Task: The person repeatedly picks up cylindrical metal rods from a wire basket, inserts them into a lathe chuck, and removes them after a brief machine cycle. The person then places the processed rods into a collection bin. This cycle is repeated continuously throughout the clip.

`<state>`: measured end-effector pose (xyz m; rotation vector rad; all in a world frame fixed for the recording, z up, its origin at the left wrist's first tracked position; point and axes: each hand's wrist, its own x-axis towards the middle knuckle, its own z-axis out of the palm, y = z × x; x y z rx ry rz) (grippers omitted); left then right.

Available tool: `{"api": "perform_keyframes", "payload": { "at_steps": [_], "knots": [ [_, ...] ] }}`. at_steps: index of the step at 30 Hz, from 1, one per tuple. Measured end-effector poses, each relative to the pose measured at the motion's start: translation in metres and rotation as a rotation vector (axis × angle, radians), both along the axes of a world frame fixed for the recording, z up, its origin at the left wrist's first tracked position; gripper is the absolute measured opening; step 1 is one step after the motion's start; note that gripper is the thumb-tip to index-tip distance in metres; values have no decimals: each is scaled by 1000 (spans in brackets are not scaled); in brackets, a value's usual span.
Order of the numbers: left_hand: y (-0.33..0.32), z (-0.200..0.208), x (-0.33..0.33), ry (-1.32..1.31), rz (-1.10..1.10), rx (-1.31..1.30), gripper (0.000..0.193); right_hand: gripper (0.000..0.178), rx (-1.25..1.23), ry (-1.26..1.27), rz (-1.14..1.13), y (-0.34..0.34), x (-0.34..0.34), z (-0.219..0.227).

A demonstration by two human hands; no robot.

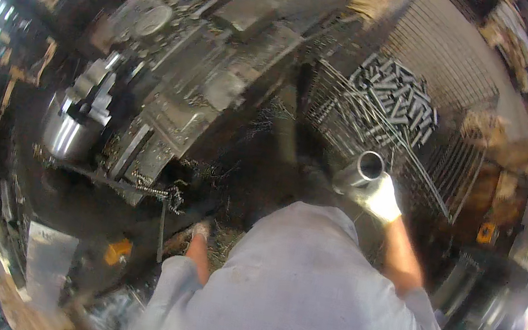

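Gloved right hand (380,197) has its grip wrapped around a metal tube (350,176), near the wire basket (332,95)! Left hand (201,229) is blurred; can't tell its grip.

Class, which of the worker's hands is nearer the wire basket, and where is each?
Right: the right hand holds a metal tube just on the near side of the wire basket. The left hand is farther off, lower and to the left in the picture.

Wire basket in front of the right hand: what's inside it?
The wire basket holds a jumbled heap of short grey metal pieces, rods or tubes. The heap covers its lower layers and the basket's floor, so neither can be seen.
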<state>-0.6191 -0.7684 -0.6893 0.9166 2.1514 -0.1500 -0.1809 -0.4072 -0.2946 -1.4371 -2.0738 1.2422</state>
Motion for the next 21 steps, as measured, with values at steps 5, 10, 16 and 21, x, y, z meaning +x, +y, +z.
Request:
{"api": "perform_keyframes", "payload": {
  "at_steps": [5, 10, 16, 21],
  "knots": [
    [-50, -8, 54, -170, 433, 87, 53, 40, 101, 39, 329, 61, -110, 17],
    [-54, 54, 85, -57, 321, -423, 50, 43, 106, 346, 575, 110, -231, 37],
    [-22, 178, 95, 933, 2050, 261, 58, 63, 255, 197, 806, 169, -328, 21],
    [-15, 255, 36, 1174, 1816, 626, 65, 80, 201, -52, 979, 198, -349, 28]
  ]
}}
